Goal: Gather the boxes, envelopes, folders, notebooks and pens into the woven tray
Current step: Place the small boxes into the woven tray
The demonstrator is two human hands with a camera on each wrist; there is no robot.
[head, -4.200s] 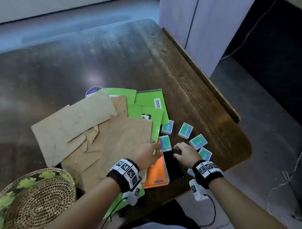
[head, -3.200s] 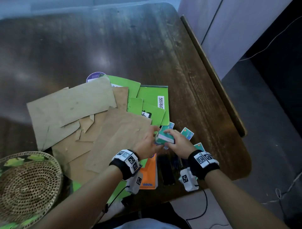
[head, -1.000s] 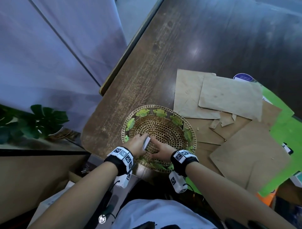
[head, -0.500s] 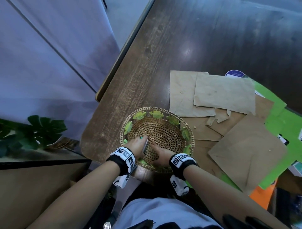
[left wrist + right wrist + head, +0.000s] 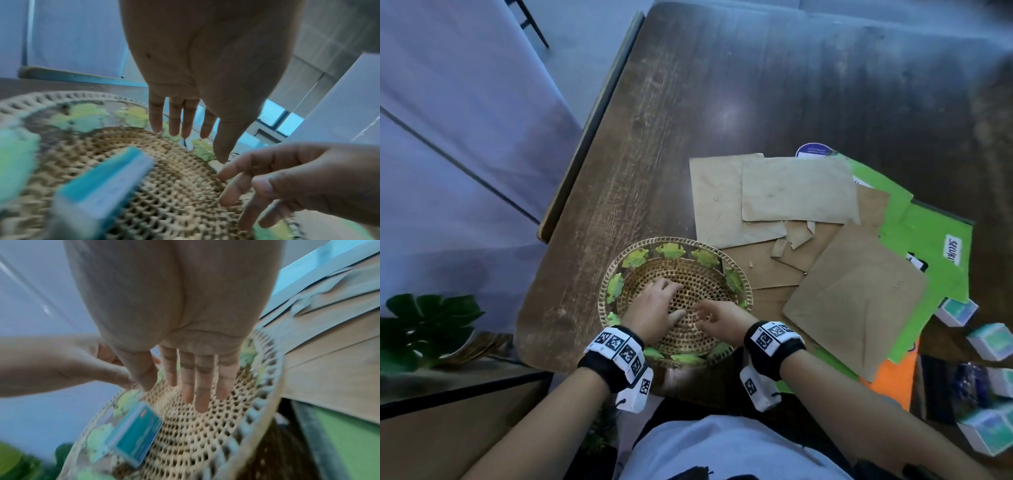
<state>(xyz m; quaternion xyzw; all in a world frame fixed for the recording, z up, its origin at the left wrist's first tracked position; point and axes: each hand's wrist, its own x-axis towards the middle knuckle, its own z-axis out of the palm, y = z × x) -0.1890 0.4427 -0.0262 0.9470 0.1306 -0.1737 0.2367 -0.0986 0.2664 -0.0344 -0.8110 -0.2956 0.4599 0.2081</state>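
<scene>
The round woven tray point(image 5: 736, 284) with green leaf trim sits at the table's near left corner. A small teal and white box point(image 5: 102, 186) lies tilted on the tray's weave near its near rim, also seen in the right wrist view point(image 5: 135, 436); in the head view my left hand hides it. My left hand point(image 5: 664, 301) hovers over the tray with straight fingers point(image 5: 174, 120), holding nothing. Beside it, my right hand point(image 5: 705, 315) is also over the tray, its fingers point(image 5: 201, 386) relaxed and empty. Neither hand touches the box.
Brown envelopes point(image 5: 798, 192) overlap to the right of the tray, on top of green folders point(image 5: 935, 233) and an orange notebook point(image 5: 890, 380). More small teal boxes point(image 5: 957, 311) and a dark item point(image 5: 935, 390) lie at the far right. A leafy plant point(image 5: 424, 325) stands below the table's left edge.
Both hands carried a small box from the right side of the table to the tray and have let go of it. Their fingers have opened and drawn slightly apart.
</scene>
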